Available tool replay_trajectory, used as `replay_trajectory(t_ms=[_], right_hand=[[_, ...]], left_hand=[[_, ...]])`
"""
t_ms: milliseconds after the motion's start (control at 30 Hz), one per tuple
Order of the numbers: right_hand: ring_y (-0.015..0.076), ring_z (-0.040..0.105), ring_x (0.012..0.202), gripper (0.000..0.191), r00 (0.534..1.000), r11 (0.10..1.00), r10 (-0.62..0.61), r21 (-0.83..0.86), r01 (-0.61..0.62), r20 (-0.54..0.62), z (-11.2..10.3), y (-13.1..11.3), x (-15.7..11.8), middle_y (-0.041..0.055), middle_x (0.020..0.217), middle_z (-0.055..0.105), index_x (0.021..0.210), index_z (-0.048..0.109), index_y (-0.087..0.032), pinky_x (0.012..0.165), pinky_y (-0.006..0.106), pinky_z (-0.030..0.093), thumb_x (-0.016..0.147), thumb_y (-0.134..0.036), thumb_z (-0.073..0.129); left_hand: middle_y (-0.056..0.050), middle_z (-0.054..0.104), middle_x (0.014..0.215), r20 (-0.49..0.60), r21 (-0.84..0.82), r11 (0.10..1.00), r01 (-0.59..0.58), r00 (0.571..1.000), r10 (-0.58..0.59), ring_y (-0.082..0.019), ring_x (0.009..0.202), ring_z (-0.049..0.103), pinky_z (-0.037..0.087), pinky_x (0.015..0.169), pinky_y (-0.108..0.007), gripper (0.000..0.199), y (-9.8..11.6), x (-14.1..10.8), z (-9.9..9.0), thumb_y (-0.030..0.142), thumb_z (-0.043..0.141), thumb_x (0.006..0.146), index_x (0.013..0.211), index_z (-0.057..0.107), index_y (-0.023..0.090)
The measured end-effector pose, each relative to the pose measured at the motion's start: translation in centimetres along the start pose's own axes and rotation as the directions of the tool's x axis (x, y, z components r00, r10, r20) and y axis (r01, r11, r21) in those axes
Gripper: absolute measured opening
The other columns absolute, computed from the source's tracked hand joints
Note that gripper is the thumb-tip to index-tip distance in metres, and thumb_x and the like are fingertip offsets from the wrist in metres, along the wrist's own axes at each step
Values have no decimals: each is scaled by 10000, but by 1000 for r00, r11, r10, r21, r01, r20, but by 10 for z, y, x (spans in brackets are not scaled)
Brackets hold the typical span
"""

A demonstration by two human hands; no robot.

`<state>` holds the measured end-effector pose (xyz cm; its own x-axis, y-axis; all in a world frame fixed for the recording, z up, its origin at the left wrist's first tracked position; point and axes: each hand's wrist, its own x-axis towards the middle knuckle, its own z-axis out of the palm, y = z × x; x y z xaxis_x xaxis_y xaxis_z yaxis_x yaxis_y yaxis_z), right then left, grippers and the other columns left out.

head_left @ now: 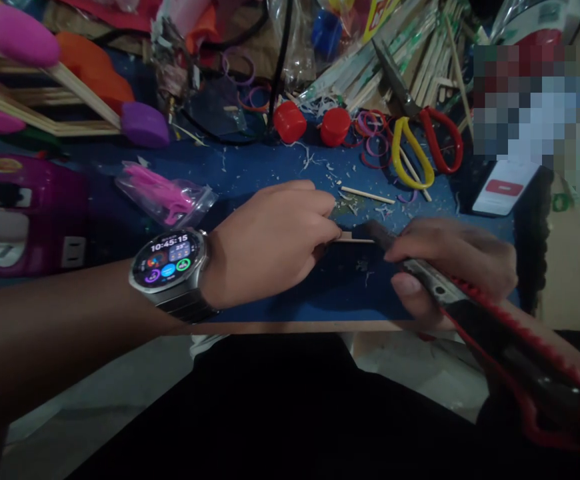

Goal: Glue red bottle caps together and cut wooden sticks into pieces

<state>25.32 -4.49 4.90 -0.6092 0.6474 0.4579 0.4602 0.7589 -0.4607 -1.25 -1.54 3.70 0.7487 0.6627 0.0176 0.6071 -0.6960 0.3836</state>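
My left hand (275,237), with a watch (170,270) on its wrist, is closed on a thin wooden stick (355,239) and holds it low over the blue tabletop (250,167). Only the stick's right end shows past my fingers. My right hand (450,260) grips a red and black utility knife (510,340) near its metal front part. The knife's dark blade reaches to the stick's right end; whether it touches the wood I cannot tell. A second short stick (367,195) lies just beyond, among pale shavings.
Scissors (415,133) with yellow and red handles, two red caps (290,122) and rubber bands lie farther back. A bag of pink pieces (160,193) and a purple power strip (30,213) are at left. A phone (507,183) lies at right. The table edge (290,327) is near me.
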Motion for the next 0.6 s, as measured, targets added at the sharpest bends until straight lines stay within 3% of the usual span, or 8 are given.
replay_trajectory(t_ms=[167, 400, 600], right_hand=[[169, 698, 616, 94, 998, 999, -17, -31, 19, 56, 3, -1, -1, 26, 773, 741, 1009, 729, -200, 592, 323, 546, 915, -196, 727], [174, 732, 628, 55, 996, 999, 20, -53, -15, 91, 6, -4, -1, 20, 771, 775, 1003, 733, -214, 629, 319, 575, 956, -189, 724], [164, 765, 686, 62, 991, 991, 71, -124, -58, 111, 3, -8, -2, 20, 812, 794, 1024, 746, -215, 684, 294, 606, 1015, -244, 692]], left_hand=[[-62, 737, 953, -15, 14, 1000, -18, 1000, 19, -242, 1017, 698, 546, 891, -387, 339, 1, 0, -1, 159, 525, 1063, 1013, 851, 239], [-47, 722, 922, 14, 39, 998, -40, 999, 40, -226, 1005, 692, 560, 951, -391, 403, 3, 2, -3, 139, 496, 1086, 965, 867, 239], [-45, 688, 914, -103, 41, 991, -128, 986, 132, -215, 965, 661, 537, 893, -355, 408, -2, -2, 4, 118, 483, 1089, 1167, 874, 205]])
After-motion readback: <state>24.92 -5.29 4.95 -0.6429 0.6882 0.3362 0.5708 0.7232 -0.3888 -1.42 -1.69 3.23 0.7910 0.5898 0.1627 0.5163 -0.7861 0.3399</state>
